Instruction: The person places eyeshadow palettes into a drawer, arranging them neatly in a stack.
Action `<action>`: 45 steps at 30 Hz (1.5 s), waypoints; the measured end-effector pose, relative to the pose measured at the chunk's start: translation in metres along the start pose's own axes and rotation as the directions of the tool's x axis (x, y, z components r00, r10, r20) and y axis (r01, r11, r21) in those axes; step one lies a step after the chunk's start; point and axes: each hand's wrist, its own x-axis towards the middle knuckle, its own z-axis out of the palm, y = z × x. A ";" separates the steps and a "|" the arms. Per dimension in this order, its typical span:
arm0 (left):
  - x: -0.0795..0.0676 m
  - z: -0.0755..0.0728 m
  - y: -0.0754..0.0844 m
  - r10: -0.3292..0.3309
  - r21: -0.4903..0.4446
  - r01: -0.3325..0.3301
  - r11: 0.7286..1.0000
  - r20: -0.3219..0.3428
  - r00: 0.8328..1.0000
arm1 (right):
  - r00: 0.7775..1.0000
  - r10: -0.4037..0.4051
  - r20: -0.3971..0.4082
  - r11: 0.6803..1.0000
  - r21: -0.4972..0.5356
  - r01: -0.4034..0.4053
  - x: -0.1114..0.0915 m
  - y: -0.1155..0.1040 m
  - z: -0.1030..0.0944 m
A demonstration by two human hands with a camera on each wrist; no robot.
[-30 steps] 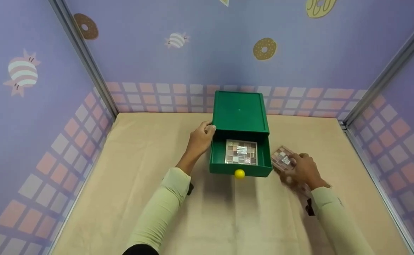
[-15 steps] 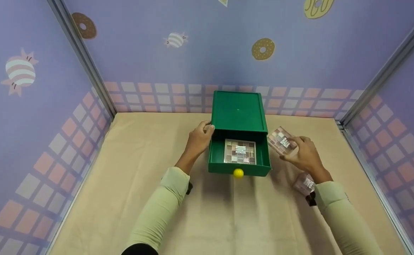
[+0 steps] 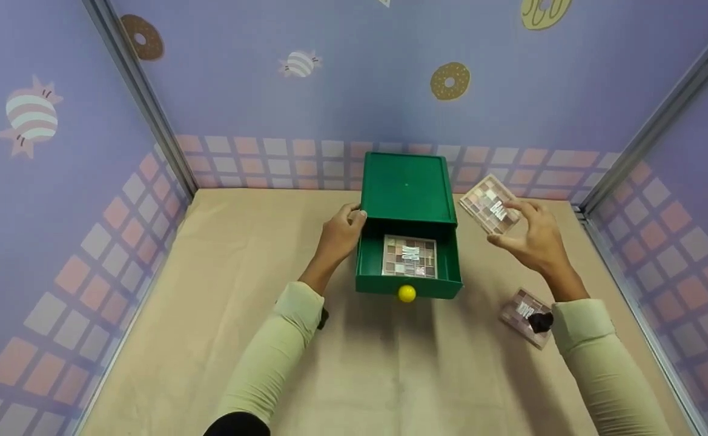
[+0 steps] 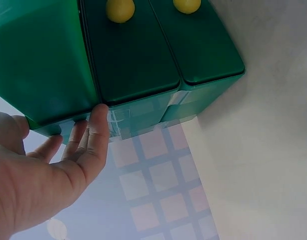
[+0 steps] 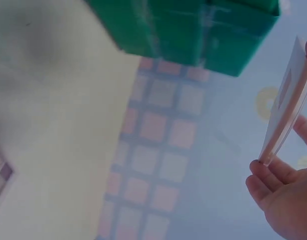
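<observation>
A green drawer cabinet (image 3: 406, 188) stands against the back wall, its top drawer (image 3: 375, 283) pulled out. Inside that drawer lies an eyeshadow palette (image 3: 409, 255) with a grid of neutral shades. My left hand (image 3: 338, 237) rests against the cabinet's left side near the drawer; in the left wrist view its fingertips (image 4: 98, 112) touch the green side wall. To the right of the cabinet, raised above the table, my right hand (image 3: 538, 236) pinches a second eyeshadow palette (image 3: 486, 206) between thumb and fingers. The right wrist view shows this palette (image 5: 288, 100) edge-on.
Another palette (image 3: 518, 312) lies on the cream table cover (image 3: 257, 260), partly hidden by a black wrist device (image 3: 540, 322). Two lower drawers with yellow knobs (image 4: 120, 10) are closed. Patterned walls (image 3: 378, 109) enclose the table at the back and both sides.
My right hand has lifted the palette up from beside the drawer, toward the back right. The palette left on the table has come into fuller view. My left hand stays on the cabinet.
</observation>
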 end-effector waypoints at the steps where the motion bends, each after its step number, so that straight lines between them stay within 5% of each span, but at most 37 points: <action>1: 0.000 0.000 0.000 0.000 0.000 0.000 1.000 0.000 1.000 | 1.000 -0.016 0.004 1.000 0.009 0.016 0.001 -0.004 -0.001; 7: 0.000 -0.001 0.000 0.005 0.004 -0.005 1.000 -0.002 1.000 | 0.983 -0.157 0.099 0.987 0.045 0.153 0.000 -0.031 0.002; 13: 0.000 -0.001 0.000 0.011 0.003 -0.011 1.000 -0.001 1.000 | 0.937 -0.255 0.241 0.967 0.054 0.249 -0.001 -0.054 0.008; 23: 0.000 -0.002 0.000 0.012 0.018 -0.012 1.000 0.010 1.000 | 0.865 -0.291 0.409 0.955 0.066 0.290 -0.001 -0.075 0.020; 45: 0.000 -0.001 0.001 0.003 -0.005 -0.003 1.000 0.008 1.000 | 0.823 -0.299 0.482 0.946 0.036 0.323 0.002 -0.097 0.042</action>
